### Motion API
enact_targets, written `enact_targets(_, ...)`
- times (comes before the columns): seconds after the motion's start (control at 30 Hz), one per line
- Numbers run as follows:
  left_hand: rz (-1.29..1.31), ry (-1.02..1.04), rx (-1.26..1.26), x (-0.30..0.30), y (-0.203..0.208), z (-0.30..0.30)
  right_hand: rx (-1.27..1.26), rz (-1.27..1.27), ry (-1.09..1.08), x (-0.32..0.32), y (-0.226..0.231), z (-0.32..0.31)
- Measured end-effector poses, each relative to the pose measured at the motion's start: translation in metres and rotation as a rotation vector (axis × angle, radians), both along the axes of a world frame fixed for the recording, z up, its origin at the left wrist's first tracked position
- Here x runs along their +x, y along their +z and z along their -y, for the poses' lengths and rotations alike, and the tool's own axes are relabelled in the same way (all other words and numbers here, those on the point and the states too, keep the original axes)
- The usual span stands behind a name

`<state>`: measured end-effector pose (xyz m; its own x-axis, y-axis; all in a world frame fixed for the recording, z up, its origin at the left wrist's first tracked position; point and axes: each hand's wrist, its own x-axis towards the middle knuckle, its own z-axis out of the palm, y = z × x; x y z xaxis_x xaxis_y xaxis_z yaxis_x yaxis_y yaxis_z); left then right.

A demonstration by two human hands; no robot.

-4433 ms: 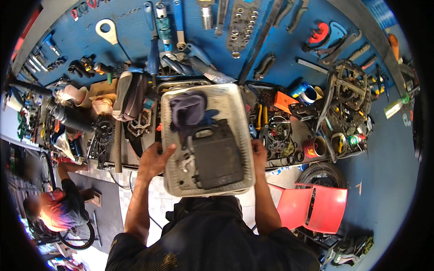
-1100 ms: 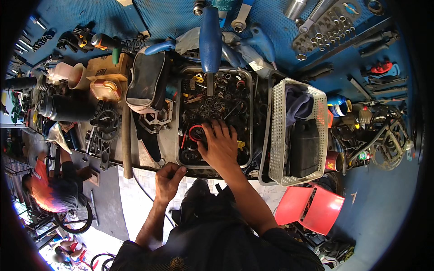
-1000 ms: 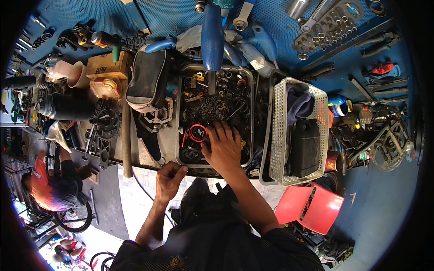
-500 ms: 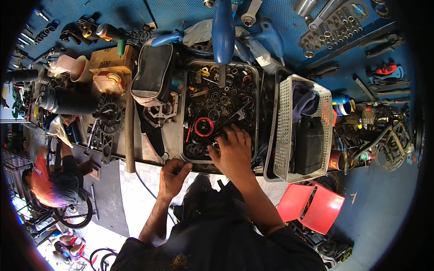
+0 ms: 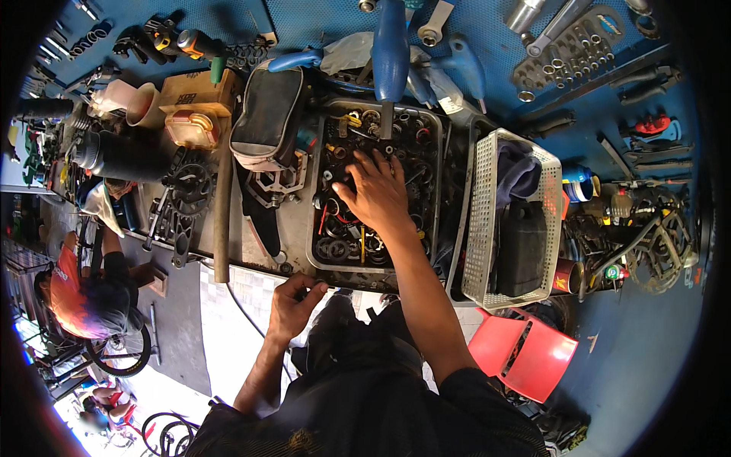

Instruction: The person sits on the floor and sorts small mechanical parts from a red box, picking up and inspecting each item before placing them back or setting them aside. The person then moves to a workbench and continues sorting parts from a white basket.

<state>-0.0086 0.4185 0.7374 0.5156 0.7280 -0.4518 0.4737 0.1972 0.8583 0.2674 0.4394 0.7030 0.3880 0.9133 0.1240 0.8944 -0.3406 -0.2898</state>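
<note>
My right hand (image 5: 375, 192) is over a shallow metal tray (image 5: 311, 255) heaped with small, greasy bike parts. Its fingers are spread and touch the dark rings, bolts and bits in the middle of the heap. Parts under the palm are hidden. Near the tray's front left corner, at the bench edge, my left hand (image 5: 294, 308) is closed, thumb against curled fingers. What it pinches, if anything, is too small and dark to name. A yellow stick-like piece (image 5: 362, 245) lies in the tray by my right wrist.
A perforated plastic basket (image 5: 474, 228) with a dark container (image 5: 521, 247) stands right of the tray. To the left are a black pouch (image 5: 266, 114), a pedal (image 5: 280, 183) and a long tube (image 5: 222, 213). A blue-handled tool (image 5: 389, 53) hangs over the tray. Another person (image 5: 95, 289) works far left.
My right hand has moved from the front of the tray toward its middle, its fingers spreading. The red ring now lies mostly hidden beneath it. My left hand stays at the bench edge.
</note>
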Motion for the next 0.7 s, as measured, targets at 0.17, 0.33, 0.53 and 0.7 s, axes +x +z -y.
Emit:
enact_targets(0.17,0.028,-0.006,-0.032,-0.005,-0.006,-0.003,-0.063,0.057,-0.039,-0.003,0.015,0.037)
enact_targets(0.33,0.02,-0.022,-0.033,-0.004,-0.003,-0.007,-0.034,0.076,-0.075,-0.004,0.028,0.065)
enact_targets(0.53,0.077,0.025,-0.081,-0.003,0.002,-0.01,-0.167,0.011,-0.102,-0.007,0.047,0.074)
enact_targets(0.7,0.034,0.047,-0.078,-0.007,0.006,-0.014,-0.033,0.013,-0.199,0.014,0.052,0.053)
